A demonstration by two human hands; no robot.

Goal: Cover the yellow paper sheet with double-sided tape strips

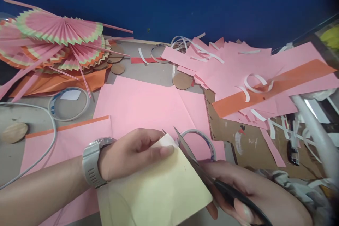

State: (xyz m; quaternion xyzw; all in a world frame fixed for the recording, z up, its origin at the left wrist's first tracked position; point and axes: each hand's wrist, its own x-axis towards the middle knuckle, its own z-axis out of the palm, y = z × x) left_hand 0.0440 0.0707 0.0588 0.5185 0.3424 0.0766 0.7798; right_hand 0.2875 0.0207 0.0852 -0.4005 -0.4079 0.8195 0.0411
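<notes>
My left hand [140, 152], with a grey watch [92, 162] on its wrist, pinches a pale yellow sheet of paper [164, 187] near its upper corner, thumb on top. Black-handled scissors [225, 190] are gripped in my right hand [246, 190]. Their blades are parted and lie along the right edge of the yellow sheet, one tip showing beyond the corner; whether they touch the paper I cannot tell. Beneath both hands spread large pink sheets [143, 102]. A roll of tape [212, 141] lies just behind the blades.
Folded pink paper fans [63, 31] are piled at the back left, beside another tape roll [86, 106] and a white cable [54, 127]. At right, pink paper pieces [233, 67], an orange strip [278, 84] and white curls cover cardboard [249, 148]. A box cutter [293, 148] lies there.
</notes>
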